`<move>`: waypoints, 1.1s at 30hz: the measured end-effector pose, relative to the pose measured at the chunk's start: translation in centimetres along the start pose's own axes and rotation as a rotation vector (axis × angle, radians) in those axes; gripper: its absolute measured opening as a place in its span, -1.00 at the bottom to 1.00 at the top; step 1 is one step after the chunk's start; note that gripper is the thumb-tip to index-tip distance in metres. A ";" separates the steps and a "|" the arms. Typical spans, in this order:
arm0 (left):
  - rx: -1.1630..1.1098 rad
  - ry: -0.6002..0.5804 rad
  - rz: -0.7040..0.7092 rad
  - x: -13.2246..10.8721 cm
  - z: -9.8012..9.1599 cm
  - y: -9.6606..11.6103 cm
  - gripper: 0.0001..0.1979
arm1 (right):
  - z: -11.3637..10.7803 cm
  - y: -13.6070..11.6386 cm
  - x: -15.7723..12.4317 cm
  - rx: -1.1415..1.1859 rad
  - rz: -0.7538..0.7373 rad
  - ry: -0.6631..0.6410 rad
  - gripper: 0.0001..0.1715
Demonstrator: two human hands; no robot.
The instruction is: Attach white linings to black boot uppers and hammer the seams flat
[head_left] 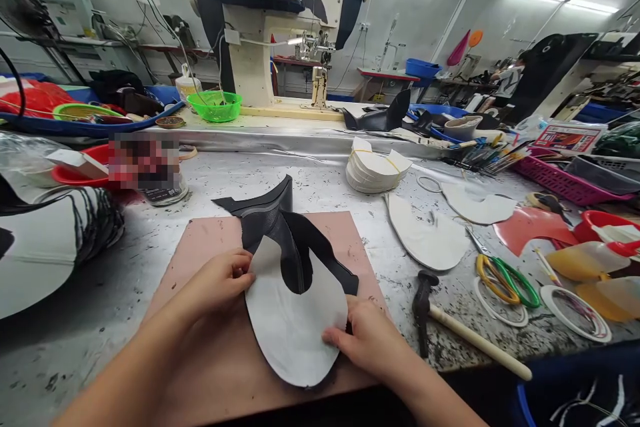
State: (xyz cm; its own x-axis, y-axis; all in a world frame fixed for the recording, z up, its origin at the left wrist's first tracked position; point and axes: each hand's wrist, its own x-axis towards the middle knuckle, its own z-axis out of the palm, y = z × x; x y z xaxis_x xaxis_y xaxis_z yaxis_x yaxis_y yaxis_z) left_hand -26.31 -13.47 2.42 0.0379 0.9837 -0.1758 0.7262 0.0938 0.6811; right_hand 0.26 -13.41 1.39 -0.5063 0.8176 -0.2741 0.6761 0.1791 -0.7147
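A black leather shoe upper lies on a pink board, with a white rounded lining piece laid over its near end. My left hand pinches the left edge of the white piece, fingers closed on it. Fingers of my right hand press and grip its right edge, where it overlaps the black leather.
A hammer lies right of the board, with scissors, tape rings and white cut pieces beyond. A banded stack of white pieces sits behind. A sewing machine, green bowl and pink basket stand farther back.
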 end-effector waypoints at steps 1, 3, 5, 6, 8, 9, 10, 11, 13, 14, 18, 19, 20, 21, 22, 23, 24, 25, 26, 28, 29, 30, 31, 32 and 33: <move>-0.002 -0.012 0.012 0.0 -0.1 -0.1 -0.77 | 0.0 0.0 0.1 -0.007 0.003 -0.002 -0.89; -0.004 -0.018 0.031 -0.1 -0.2 -0.2 -0.77 | 0.0 0.0 0.1 -0.020 0.005 -0.004 -0.89; -0.005 0.000 0.038 -0.1 -0.1 -0.4 -0.79 | 0.0 0.0 0.1 -0.028 0.007 -0.005 -0.89; -0.004 0.016 0.036 0.0 0.1 -0.5 -0.79 | -0.1 0.1 0.1 -0.029 0.008 -0.005 -0.90; 0.002 0.056 0.019 0.1 0.3 -0.8 -0.78 | -0.1 0.1 0.1 -0.027 0.005 -0.010 -0.91; 0.009 0.076 0.008 0.2 0.3 -1.0 -0.78 | -0.2 0.2 0.1 -0.023 0.004 -0.014 -0.92; 0.017 0.095 -0.003 0.3 0.3 -1.2 -0.77 | -0.2 0.2 0.1 -0.017 -0.001 -0.021 -0.91; 0.026 0.111 -0.011 0.4 0.3 -1.4 -0.76 | -0.2 0.3 0.1 -0.010 -0.007 -0.030 -0.91; 0.040 0.134 -0.016 0.5 0.3 -1.6 -0.74 | -0.1 0.5 0.2 0.005 -0.006 -0.040 -0.91; 0.045 0.143 -0.015 0.5 0.2 -1.6 -0.73 | -0.1 0.7 0.2 0.016 -0.004 -0.042 -0.93; 0.057 0.168 -0.007 0.5 0.4 -1.7 -0.73 | 0.2 1.3 0.3 0.078 -0.003 -0.043 -0.97; 0.061 0.174 -0.005 0.5 0.5 -1.7 -0.74 | 0.2 1.3 0.3 0.086 -0.013 -0.044 -0.97; 0.068 0.179 -0.004 0.6 0.6 -1.8 -0.74 | 0.3 1.4 0.2 0.091 -0.022 -0.044 -0.96; 0.076 0.185 -0.002 0.6 0.8 -1.8 -0.75 | 0.3 1.3 0.2 0.093 -0.032 -0.044 -0.95; 0.087 0.191 -0.001 0.6 0.9 -1.9 -0.76 | 0.3 1.3 0.2 0.093 -0.040 -0.045 -0.95; 0.102 0.198 0.000 0.5 1.0 -2.0 -0.77 | 0.2 1.2 0.2 0.090 -0.044 -0.044 -0.94; 0.122 0.206 0.001 0.5 1.1 -2.0 -0.77 | 0.2 1.1 0.2 0.088 -0.042 -0.042 -0.93; 0.147 0.215 -0.001 0.4 1.2 -2.0 -0.79 | 0.2 1.1 0.2 0.084 -0.037 -0.041 -0.92; 0.179 0.229 -0.008 0.3 1.3 -2.0 -0.81 | 0.2 1.0 0.2 0.078 -0.031 -0.039 -0.91; 0.258 0.267 -0.023 -0.1 1.4 -1.7 -0.87 | 0.3 0.9 0.3 0.069 -0.026 -0.034 -0.89; 0.301 0.284 -0.021 -0.3 1.6 -1.6 -0.90 | 0.3 0.9 0.3 0.070 -0.030 -0.034 -0.89; 0.344 0.294 -0.006 -0.6 1.7 -1.5 -0.90 | 0.3 0.9 0.3 0.074 -0.039 -0.036 -0.89; 0.381 0.286 0.025 -0.8 1.8 -1.3 -0.86 | 0.3 0.9 0.3 0.082 -0.047 -0.039 -0.90; 0.412 0.260 0.065 -0.9 1.9 -1.2 -0.81 | 0.4 0.9 0.3 0.091 -0.051 -0.041 -0.91; 0.438 0.220 0.106 -1.0 2.1 -1.1 -0.75 | 0.4 0.9 0.3 0.098 -0.052 -0.041 -0.93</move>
State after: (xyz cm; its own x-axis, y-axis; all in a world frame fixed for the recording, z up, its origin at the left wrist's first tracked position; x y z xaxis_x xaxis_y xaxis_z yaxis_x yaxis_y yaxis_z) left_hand -25.72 -14.90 0.41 0.0158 0.9978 0.0643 0.9479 -0.0354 0.3166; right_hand 0.51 -13.20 0.40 -0.5627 0.7849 -0.2596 0.5937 0.1651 -0.7876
